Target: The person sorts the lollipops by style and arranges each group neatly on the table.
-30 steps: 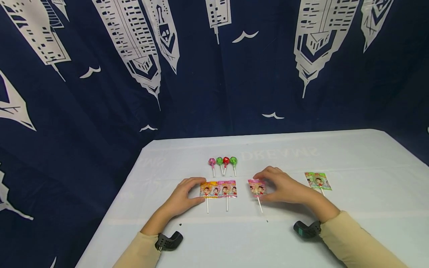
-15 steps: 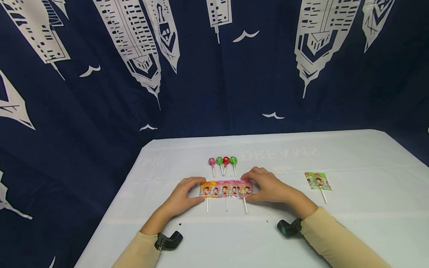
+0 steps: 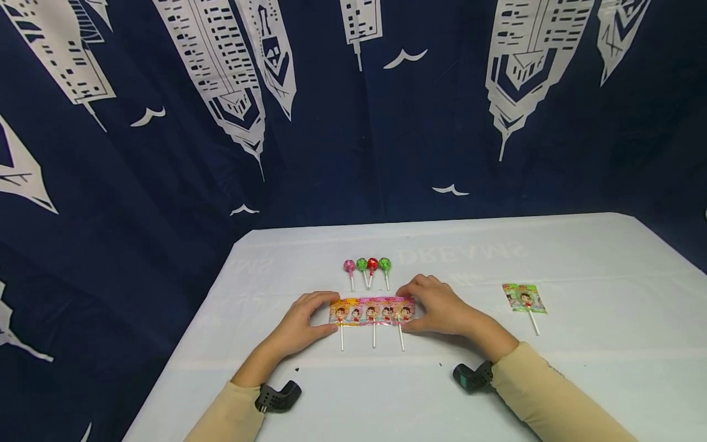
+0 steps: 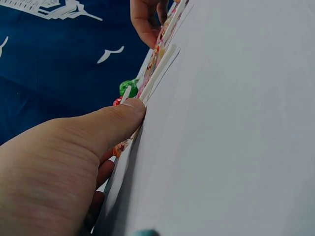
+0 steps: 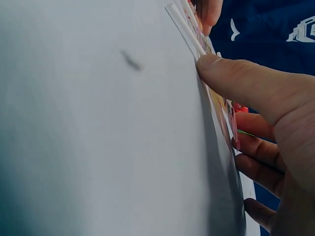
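Three wrapped lollipops lie side by side in the head view, white sticks toward the person. On the left is the orange-wrapped lollipop (image 3: 340,312), which the left hand (image 3: 301,325) holds by its upper and lower edges between fingers and thumb. A pink-wrapped lollipop (image 3: 372,312) sits in the middle. At the right end another pink-wrapped lollipop (image 3: 405,310) is held the same way by the right hand (image 3: 442,312); its wrapper meets or overlaps the middle one. In the right wrist view, the right thumb (image 5: 231,73) is against this lollipop's stick.
Behind the row lie a pink ball lollipop (image 3: 349,266), a red ball lollipop (image 3: 372,265) and two green ones. A green-wrapped lollipop (image 3: 525,299) lies apart at the right on the white tablecloth (image 3: 353,399). A dark blue patterned curtain (image 3: 353,153) hangs behind.
The right hand has slid its pink-wrapped lollipop left until it meets the row, then slightly further with the stick straighter. The left hand has stayed put.
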`<act>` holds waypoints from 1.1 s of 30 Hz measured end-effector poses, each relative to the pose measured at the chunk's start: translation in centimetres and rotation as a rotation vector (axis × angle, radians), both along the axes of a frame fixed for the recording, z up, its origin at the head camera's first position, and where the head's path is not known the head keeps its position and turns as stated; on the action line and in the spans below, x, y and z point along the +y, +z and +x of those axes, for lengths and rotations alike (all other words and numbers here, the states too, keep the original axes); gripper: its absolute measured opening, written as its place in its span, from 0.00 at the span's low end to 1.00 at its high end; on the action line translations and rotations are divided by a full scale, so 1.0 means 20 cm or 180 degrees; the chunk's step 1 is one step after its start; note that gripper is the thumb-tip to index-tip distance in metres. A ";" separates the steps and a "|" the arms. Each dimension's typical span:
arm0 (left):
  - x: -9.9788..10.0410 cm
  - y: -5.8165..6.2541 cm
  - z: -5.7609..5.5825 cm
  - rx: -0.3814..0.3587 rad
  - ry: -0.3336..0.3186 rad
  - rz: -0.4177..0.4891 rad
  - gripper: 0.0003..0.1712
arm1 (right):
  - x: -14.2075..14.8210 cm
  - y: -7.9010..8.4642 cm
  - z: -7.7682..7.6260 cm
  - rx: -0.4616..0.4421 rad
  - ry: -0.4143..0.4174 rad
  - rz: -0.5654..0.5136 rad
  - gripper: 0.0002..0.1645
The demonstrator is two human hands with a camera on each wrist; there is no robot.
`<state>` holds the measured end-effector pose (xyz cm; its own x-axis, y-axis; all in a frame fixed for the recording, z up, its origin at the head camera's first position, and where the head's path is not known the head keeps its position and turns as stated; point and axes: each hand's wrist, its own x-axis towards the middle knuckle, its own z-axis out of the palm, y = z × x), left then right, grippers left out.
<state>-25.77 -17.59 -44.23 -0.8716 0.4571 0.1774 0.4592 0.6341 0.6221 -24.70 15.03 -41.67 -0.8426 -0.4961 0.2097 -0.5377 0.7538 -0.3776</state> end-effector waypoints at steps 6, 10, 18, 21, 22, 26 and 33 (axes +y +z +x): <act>0.00 0.00 0.01 -0.0016 0.0022 -0.0016 0.33 | 0.00 -0.01 0.01 0.0048 -0.0010 0.0005 0.36; 0.00 0.01 0.01 -0.0006 0.0000 -0.0024 0.33 | 0.00 -0.02 0.01 0.0035 -0.0029 -0.0018 0.36; 0.00 0.01 0.01 -0.0024 0.0009 -0.0010 0.32 | 0.00 -0.02 0.01 -0.0046 -0.0039 -0.0040 0.38; 0.00 0.01 0.00 -0.0022 0.0009 -0.0008 0.32 | 0.00 -0.02 0.01 -0.0050 -0.0037 -0.0072 0.38; 0.00 0.01 0.00 -0.0021 0.0009 -0.0008 0.32 | 0.00 -0.02 0.01 -0.0047 -0.0033 -0.0087 0.39; 0.00 0.00 0.00 -0.0017 0.0009 -0.0009 0.32 | 0.01 -0.03 0.02 -0.0020 -0.0016 -0.0121 0.39; 0.00 0.00 0.00 -0.0012 0.0005 -0.0015 0.32 | 0.01 -0.03 0.02 -0.0026 -0.0004 -0.0145 0.39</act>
<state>-25.73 -17.58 -44.26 -0.8730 0.4565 0.1719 0.4558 0.6378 0.6208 -24.37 15.16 -42.24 -0.8449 -0.4852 0.2251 -0.5337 0.7364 -0.4159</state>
